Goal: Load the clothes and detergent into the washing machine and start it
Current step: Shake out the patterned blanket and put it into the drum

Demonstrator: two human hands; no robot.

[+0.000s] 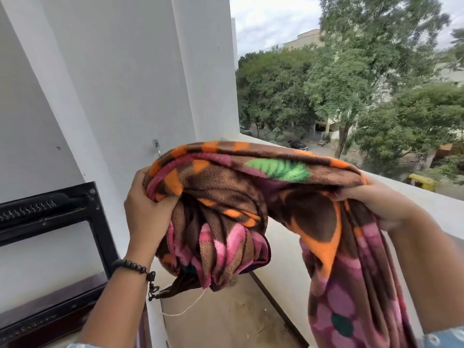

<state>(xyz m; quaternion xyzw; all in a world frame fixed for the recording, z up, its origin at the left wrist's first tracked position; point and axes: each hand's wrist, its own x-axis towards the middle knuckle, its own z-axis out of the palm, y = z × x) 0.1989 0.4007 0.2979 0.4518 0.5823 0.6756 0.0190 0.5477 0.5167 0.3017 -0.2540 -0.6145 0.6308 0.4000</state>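
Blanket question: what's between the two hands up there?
Only the blanket itself: its bunched fleece spans from the left hand to the right hand, seen in the head view.

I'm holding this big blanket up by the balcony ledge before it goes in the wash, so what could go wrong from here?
1. The blanket is bunched above the balcony ledge with a street below; if the left hand or right hand slips, it could perhaps go over.
2. The long end hanging by the right arm could drag or get stepped on.
3. A loose white thread dangles underneath and may snag.
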